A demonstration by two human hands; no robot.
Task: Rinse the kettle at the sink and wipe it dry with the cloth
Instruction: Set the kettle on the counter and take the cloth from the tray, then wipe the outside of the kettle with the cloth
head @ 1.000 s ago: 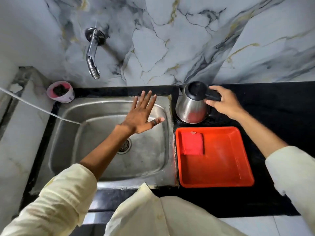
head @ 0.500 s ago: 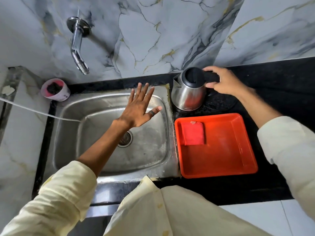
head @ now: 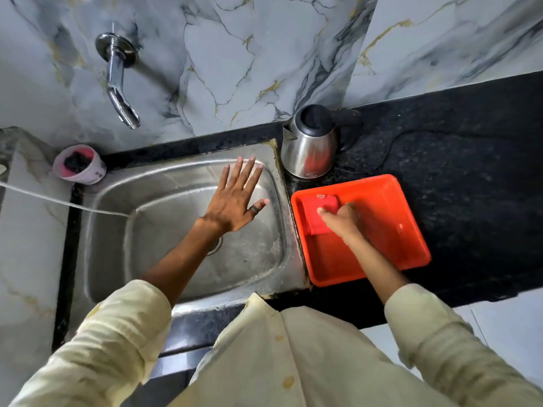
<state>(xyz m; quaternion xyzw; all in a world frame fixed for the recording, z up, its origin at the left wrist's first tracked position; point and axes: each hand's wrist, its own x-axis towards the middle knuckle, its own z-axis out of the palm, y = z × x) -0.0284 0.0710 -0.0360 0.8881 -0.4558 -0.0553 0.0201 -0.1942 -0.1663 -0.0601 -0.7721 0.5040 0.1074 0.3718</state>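
The steel kettle [head: 308, 148] with a black lid and handle stands upright on the black counter, just right of the sink's [head: 117, 236] far corner. No hand touches it. A folded red cloth [head: 316, 214] lies in the far left part of the orange tray [head: 382, 230]. My right hand [head: 342, 218] is blurred and rests on the cloth's right edge, fingers curled; whether it grips the cloth is unclear. My left hand [head: 238, 201] hovers flat over the sink with fingers spread and holds nothing.
A chrome tap [head: 120, 92] juts from the marble wall above the sink's left side. A pink cup [head: 79, 167] with something dark inside sits at the sink's far left corner. A white cord [head: 58, 201] crosses the left rim. The kettle's cable [head: 390, 151] trails right.
My right hand has let go of the kettle's handle and dropped onto the red cloth in the tray. The kettle now stands alone on the counter. My left hand has stayed over the sink.
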